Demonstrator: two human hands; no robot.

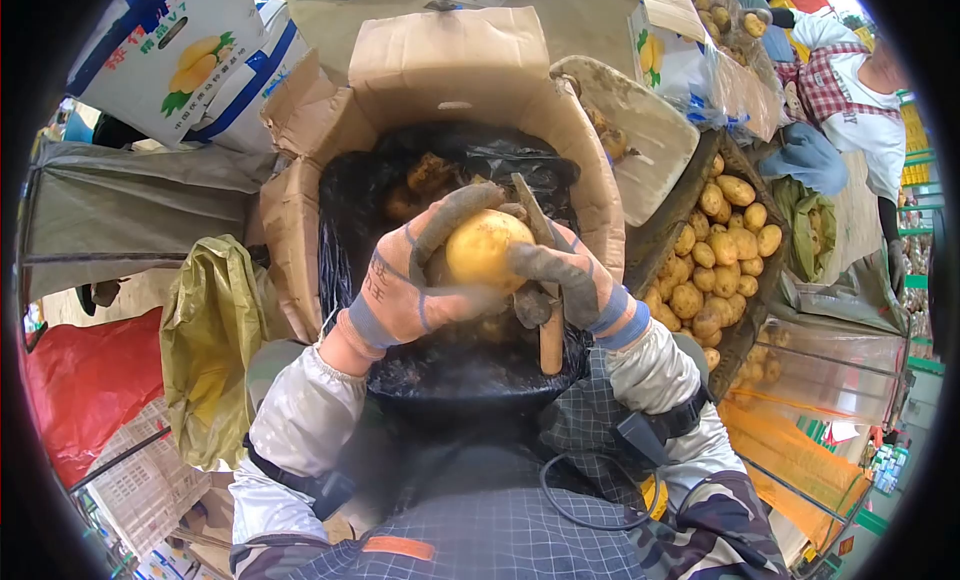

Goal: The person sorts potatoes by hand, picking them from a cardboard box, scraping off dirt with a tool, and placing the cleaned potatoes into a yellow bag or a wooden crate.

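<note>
Both my hands wear orange work gloves with grey, dirt-stained fingers. My left hand (410, 275) is wrapped round a yellow potato (486, 248) at the middle of the view. The fingers of my right hand (575, 280) press on the potato's right side. That same hand also holds a knife, its wooden handle (551, 340) pointing down and its dull blade (532, 202) pointing up. Below the hands is an open cardboard box (450, 55) lined with black plastic (350, 195); brown, dirty lumps (432, 175) lie inside it.
At the right is a long crate of potatoes (735, 245), with a dusty plastic scoop (650, 130) beside the box. An olive sack (215, 330) hangs at the left. Printed cartons (185, 60) stand behind. Another person (845, 100) sits at the upper right.
</note>
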